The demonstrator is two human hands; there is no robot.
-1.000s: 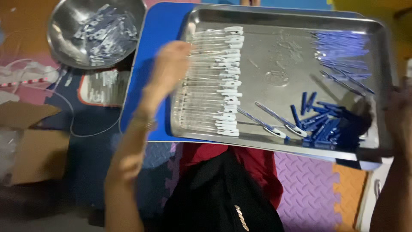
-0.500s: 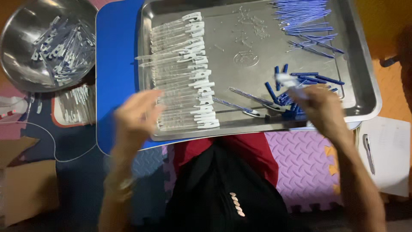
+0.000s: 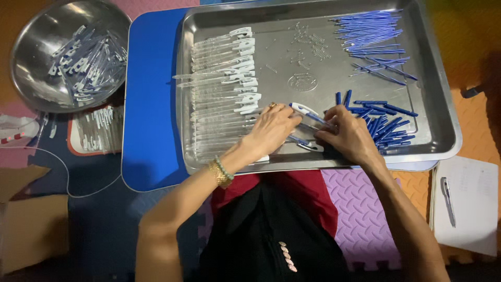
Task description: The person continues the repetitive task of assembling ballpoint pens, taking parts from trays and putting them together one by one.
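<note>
Both hands meet low in the middle of the frame, over the near edge of the metal tray [image 3: 443,115]: the left hand [image 3: 271,130] and the right hand [image 3: 347,137] are closed together on one clear pen barrel [image 3: 308,112] with a white clip, fingertips of both pinching it. Its long axis runs roughly left to right, tilting down toward the right, with the clip end by the left hand's fingers and the blue-tipped end at the right hand's. A second part lies just beneath the hands, partly hidden. Just right of the right hand, nearly touching it, lies the heap of blue pen parts [image 3: 389,125]; the left hand sits against the row of clear barrels [image 3: 224,89] laid side by side. Thin blue refills [image 3: 370,34] lie well apart at the tray's upper right. At upper left stands a steel bowl [image 3: 31,47] holding more pens, beside the blue desk [image 3: 148,104].
</note>
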